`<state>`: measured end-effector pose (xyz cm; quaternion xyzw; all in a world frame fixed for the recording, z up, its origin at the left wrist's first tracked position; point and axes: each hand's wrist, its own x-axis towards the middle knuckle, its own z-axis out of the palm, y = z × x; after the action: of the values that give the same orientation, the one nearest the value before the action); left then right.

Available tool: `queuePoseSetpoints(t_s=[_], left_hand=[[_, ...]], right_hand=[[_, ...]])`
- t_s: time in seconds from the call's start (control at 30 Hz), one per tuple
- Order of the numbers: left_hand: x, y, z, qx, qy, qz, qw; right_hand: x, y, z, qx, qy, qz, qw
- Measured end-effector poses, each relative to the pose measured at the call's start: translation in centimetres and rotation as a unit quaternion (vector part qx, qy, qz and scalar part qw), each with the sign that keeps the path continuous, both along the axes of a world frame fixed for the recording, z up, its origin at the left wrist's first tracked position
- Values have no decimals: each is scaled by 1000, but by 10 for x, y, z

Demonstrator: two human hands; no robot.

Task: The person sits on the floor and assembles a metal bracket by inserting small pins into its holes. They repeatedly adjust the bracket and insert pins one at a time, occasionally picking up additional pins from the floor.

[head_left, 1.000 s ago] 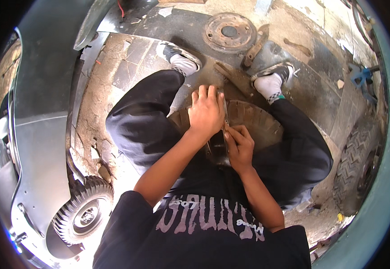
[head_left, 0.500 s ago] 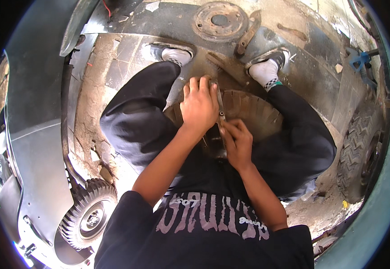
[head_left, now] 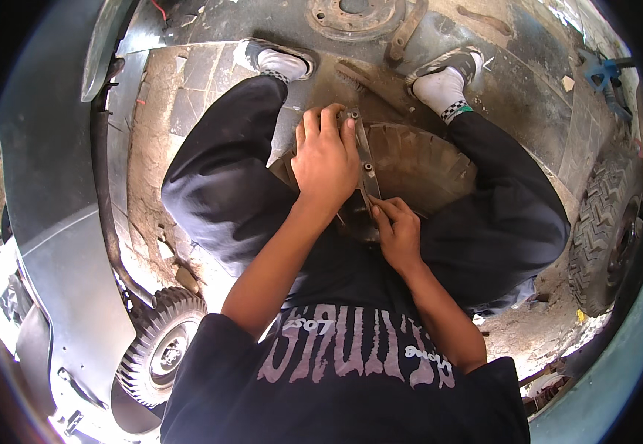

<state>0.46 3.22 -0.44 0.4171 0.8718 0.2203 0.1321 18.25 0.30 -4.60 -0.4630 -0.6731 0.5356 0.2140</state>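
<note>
A narrow metal strip (head_left: 366,152) with bolt heads or nuts along it lies lengthwise between my legs. My left hand (head_left: 326,159) is closed over its left side near the far end, thumb along the edge; its other fingertips curl out of sight. Lower down, my right hand (head_left: 397,231) pinches at the strip's near part with thumb and forefinger. Whether it also holds a small tool there cannot be made out. Beneath the strip is a dark part (head_left: 354,214), mostly covered by my hands. A worn brown tyre (head_left: 421,163) lies under the work, between my thighs.
Beyond my feet are a wire brush (head_left: 369,85), a rusty round metal plate (head_left: 354,18), a flat metal bar (head_left: 408,33) and a rusty tool (head_left: 484,18). A blue metal stand (head_left: 606,74) and a tyre (head_left: 604,237) are right; a grey vehicle panel (head_left: 62,200) and wheel (head_left: 164,354) left.
My left hand has shifted slightly on the strip, so a second bolt shows near its far end. The right hand stays at the near part. The whole view has tilted a little.
</note>
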Motion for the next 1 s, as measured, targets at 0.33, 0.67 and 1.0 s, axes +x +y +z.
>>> queuePoseSetpoints(t_s=[0.33, 0.67, 1.0], left_hand=[[-2, 2, -3, 13, 4, 0, 1000], [-5, -3, -10, 29, 8, -15, 999], [-3, -1, -2, 4, -24, 25, 999]], right_hand=[[20, -22, 5, -57, -43, 4, 997], [8, -22, 19, -57, -30, -39, 997], [19, -20, -7, -113, -49, -7, 992]])
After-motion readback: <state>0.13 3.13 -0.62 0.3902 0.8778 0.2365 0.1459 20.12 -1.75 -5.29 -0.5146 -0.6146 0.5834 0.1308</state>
